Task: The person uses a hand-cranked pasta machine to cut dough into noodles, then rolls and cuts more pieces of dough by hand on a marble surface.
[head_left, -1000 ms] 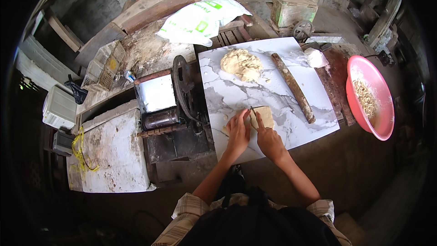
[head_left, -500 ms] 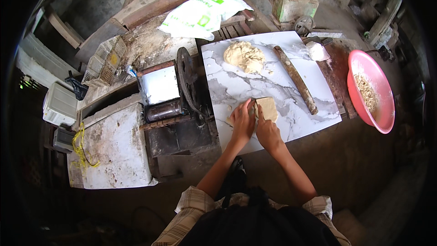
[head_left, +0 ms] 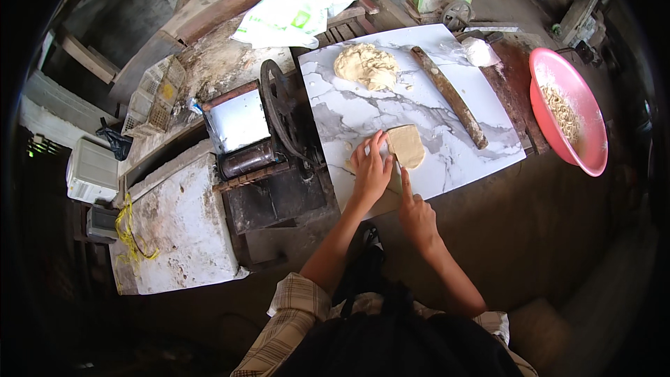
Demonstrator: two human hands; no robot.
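Observation:
On the marble-patterned board [head_left: 447,176] lies a flat piece of pale dough [head_left: 407,148] with a straight left side. My left hand [head_left: 372,173] rests on the board along that side, its fingers stretched out and their tips by the dough's edge. A knife is in my right hand [head_left: 418,220], index finger laid along it. The thin blade [head_left: 398,165] points away from me and its tip is near the dough's lower left corner. Farther back on the board sits a rough lump of dough [head_left: 366,67]. To its right lies a floury wooden rolling pin [head_left: 450,96].
A pink basin [head_left: 595,156] with cut dough strips stands to the right. On the left is a roller machine [head_left: 237,126] with a large wheel [head_left: 279,108]. A white sack [head_left: 296,17] lies behind, and a small white bag [head_left: 479,52] sits at the board's far right corner.
My right hand has drawn the knife back toward me, off the dough's left side. My left hand stays beside the dough. The whole view has shifted slightly.

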